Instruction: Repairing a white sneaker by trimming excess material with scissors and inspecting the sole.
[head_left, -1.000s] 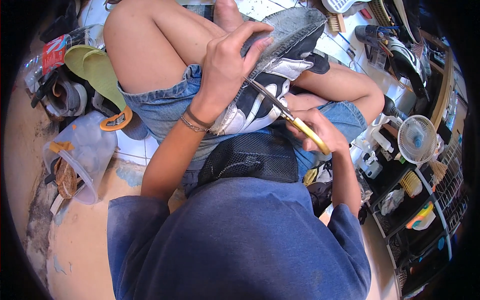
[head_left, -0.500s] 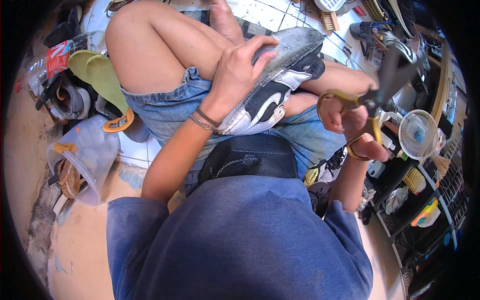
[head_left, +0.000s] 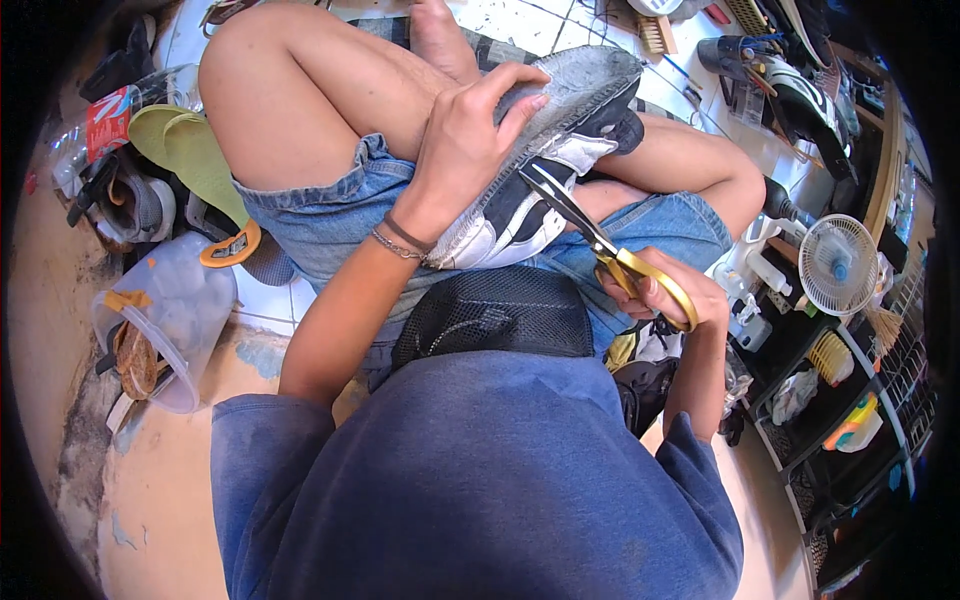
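A black and white sneaker [head_left: 512,214] lies on its side across my lap, its worn grey underside [head_left: 590,75] turned up and away from me. My left hand [head_left: 468,135] grips it, with thumb and fingers over the underside. In my right hand [head_left: 672,287] is a pair of scissors [head_left: 606,248] with gold handles and dark blades, my fingers through the loops. The blades point up and left over the sneaker's side, tips close to the frayed sole edge. Whether the tips touch it I cannot tell.
To the left stand a clear plastic bucket [head_left: 200,300] on its side, yellow-green insoles [head_left: 190,160], an orange-tipped piece [head_left: 232,246] and other shoes. At right are a small white fan [head_left: 838,264], a black rack and another sneaker [head_left: 805,100]. A wooden brush [head_left: 655,35] lies ahead.
My right hand has brought the scissors down and left, from raised at the right to the sneaker's side. The blades were wide apart and are now nearly together. My left hand keeps its grip.
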